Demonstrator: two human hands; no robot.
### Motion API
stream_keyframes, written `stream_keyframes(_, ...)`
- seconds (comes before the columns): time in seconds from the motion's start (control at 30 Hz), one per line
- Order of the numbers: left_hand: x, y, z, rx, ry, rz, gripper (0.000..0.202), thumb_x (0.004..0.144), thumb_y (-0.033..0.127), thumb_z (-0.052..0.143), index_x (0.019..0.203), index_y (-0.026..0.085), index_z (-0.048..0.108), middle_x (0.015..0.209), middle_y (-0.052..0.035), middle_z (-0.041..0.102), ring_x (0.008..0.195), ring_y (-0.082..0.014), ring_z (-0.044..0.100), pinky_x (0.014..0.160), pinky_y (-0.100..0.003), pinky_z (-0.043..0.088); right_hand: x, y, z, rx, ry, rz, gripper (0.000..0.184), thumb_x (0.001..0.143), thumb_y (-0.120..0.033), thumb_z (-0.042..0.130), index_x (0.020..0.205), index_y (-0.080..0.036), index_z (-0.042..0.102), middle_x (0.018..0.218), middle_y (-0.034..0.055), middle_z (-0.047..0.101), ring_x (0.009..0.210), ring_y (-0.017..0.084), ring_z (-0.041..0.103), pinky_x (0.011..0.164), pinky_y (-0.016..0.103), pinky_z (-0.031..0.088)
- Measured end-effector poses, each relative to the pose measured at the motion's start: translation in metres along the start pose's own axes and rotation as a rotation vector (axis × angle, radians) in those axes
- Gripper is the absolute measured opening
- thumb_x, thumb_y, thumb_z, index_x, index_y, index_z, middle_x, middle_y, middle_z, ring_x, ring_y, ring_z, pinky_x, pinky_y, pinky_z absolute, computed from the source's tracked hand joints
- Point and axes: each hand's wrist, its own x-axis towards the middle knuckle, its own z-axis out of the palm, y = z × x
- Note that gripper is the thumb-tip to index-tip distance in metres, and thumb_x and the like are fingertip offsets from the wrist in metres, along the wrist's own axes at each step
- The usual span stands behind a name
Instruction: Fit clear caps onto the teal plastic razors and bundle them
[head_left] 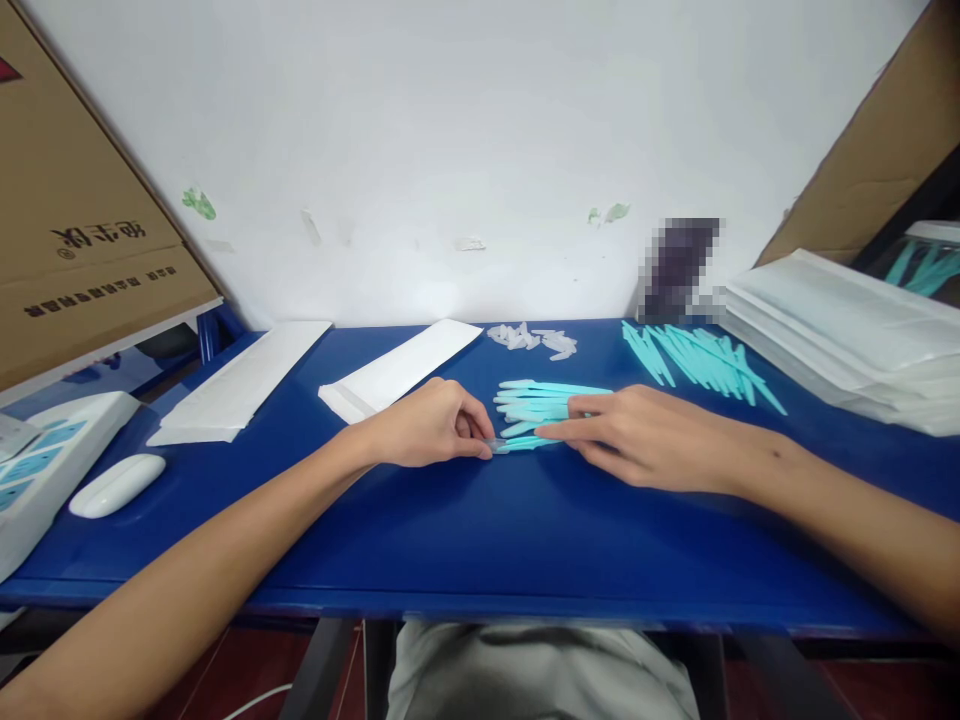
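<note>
My left hand [442, 425] is closed in a pinch on a small clear cap [495, 446], which sits at the left end of a slim teal stick [521, 443]. My right hand [637, 435] has its fingers on the same stick's right part, partly hiding it. Behind that stick, a row of similar teal sticks [525, 400] lies side by side, with pale tips towards the left; another finger of my right hand rests over them. A small pile of loose translucent caps [517, 336] lies farther back on the blue table [480, 540].
More teal sticks [697, 360] are heaped at the back right, beside stacked white packets [855, 320]. Two long white sleeves [405, 370] lie left of centre. At far left are a white mouse-shaped object [118, 485], a power strip [45, 460] and a cardboard box [90, 200]. A white wall [420, 130] stands behind.
</note>
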Motion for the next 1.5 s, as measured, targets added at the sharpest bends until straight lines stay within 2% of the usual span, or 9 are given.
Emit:
stream_keyframes(0.43, 0.000, 0.009, 0.019, 0.125, 0.066, 0.111, 0.018, 0.089, 0.032, 0.069, 0.094, 0.016, 0.077, 0.084, -0.0052, 0.074, 0.065, -0.0135, 0.064, 0.059, -0.023, 0.049, 0.007, -0.021, 0.015, -0.048, 0.029, 0.029, 0.041, 0.098, -0.021, 0.044, 0.133, -0.025, 0.063, 0.100, 0.0066, 0.068, 0.058, 0.013, 0.057, 0.049, 0.028, 0.032)
stream_keyframes(0.6, 0.001, 0.011, 0.021, 0.284, 0.139, 0.223, 0.019, 0.093, 0.031, 0.065, 0.102, 0.017, 0.073, 0.088, -0.0046, 0.069, 0.072, -0.0142, 0.063, 0.066, -0.025, 0.047, 0.007, -0.020, 0.018, -0.017, 0.099, 0.125, 0.035, 0.102, -0.031, 0.041, 0.118, -0.021, 0.070, 0.093, 0.0064, 0.071, 0.068, 0.017, 0.065, 0.053, 0.028, 0.035)
stream_keyframes(0.67, 0.000, 0.011, 0.018, 0.438, 0.191, 0.256, 0.026, 0.098, 0.037, 0.058, 0.108, 0.016, 0.069, 0.090, -0.0061, 0.067, 0.077, -0.0168, 0.062, 0.068, -0.027, 0.045, 0.006, -0.017, 0.016, -0.002, 0.151, 0.141, 0.034, 0.102, -0.032, 0.042, 0.115, -0.019, 0.070, 0.093, 0.0067, 0.072, 0.071, 0.017, 0.066, 0.055, 0.027, 0.037)
stream_keyframes(0.77, 0.000, 0.010, 0.016, 0.626, 0.205, 0.255, 0.038, 0.106, 0.042, 0.039, 0.095, 0.014, 0.063, 0.086, -0.0069, 0.062, 0.073, -0.0184, 0.058, 0.065, -0.030, 0.040, 0.005, -0.013, 0.013, 0.033, 0.264, 0.144, 0.034, 0.103, -0.032, 0.042, 0.117, -0.019, 0.070, 0.095, 0.0071, 0.073, 0.074, 0.018, 0.067, 0.058, 0.028, 0.041)
stream_keyframes(0.87, 0.001, 0.009, 0.020, 0.607, 0.208, 0.280, 0.042, 0.108, 0.039, 0.025, 0.083, 0.017, 0.051, 0.078, -0.0047, 0.058, 0.063, -0.0169, 0.050, 0.061, -0.030, 0.036, 0.004, -0.010, 0.013, 0.041, 0.353, 0.117, 0.035, 0.104, -0.032, 0.041, 0.118, -0.018, 0.070, 0.090, 0.0071, 0.072, 0.074, 0.017, 0.066, 0.061, 0.027, 0.044)
stream_keyframes(1.03, 0.007, 0.008, 0.027, 0.516, 0.274, 0.311, 0.039, 0.109, 0.038, 0.020, 0.087, 0.019, 0.046, 0.082, -0.0055, 0.058, 0.066, -0.0176, 0.050, 0.063, -0.030, 0.036, 0.007, 0.000, 0.019, 0.045, 0.395, 0.077, 0.035, 0.104, -0.032, 0.041, 0.116, -0.017, 0.070, 0.084, 0.0068, 0.069, 0.067, 0.015, 0.062, 0.060, 0.027, 0.043)
stream_keyframes(1.23, 0.005, -0.002, -0.007, 0.584, 0.458, 0.137, 0.041, 0.105, 0.046, 0.032, 0.088, 0.017, 0.057, 0.072, -0.0013, 0.061, 0.064, -0.0169, 0.051, 0.079, -0.036, 0.036, 0.014, 0.018, 0.025, 0.040, 0.308, 0.171, 0.036, 0.105, -0.033, 0.036, 0.109, -0.016, 0.067, 0.102, 0.0126, 0.067, 0.090, 0.023, 0.064, 0.076, 0.034, 0.050)
stream_keyframes(1.4, -0.003, -0.031, -0.044, 0.520, 0.558, -0.079, 0.037, 0.099, 0.045, 0.039, 0.090, 0.018, 0.062, 0.061, 0.0004, 0.057, 0.057, -0.0167, 0.050, 0.064, -0.031, 0.034, 0.017, 0.023, 0.030, 0.140, 0.210, 0.202, 0.041, 0.104, -0.037, 0.035, 0.119, -0.015, 0.066, 0.118, 0.0163, 0.062, 0.104, 0.027, 0.063, 0.086, 0.042, 0.052)
stream_keyframes(1.5, -0.007, -0.046, -0.060, 0.544, 0.580, -0.124, 0.037, 0.094, 0.043, 0.043, 0.072, 0.019, 0.059, 0.063, -0.0026, 0.057, 0.060, -0.0177, 0.049, 0.060, -0.031, 0.031, 0.012, 0.022, 0.026, 0.217, 0.150, 0.246, 0.049, 0.104, -0.045, 0.033, 0.136, -0.017, 0.057, 0.130, 0.0166, 0.059, 0.116, 0.029, 0.060, 0.094, 0.045, 0.052)
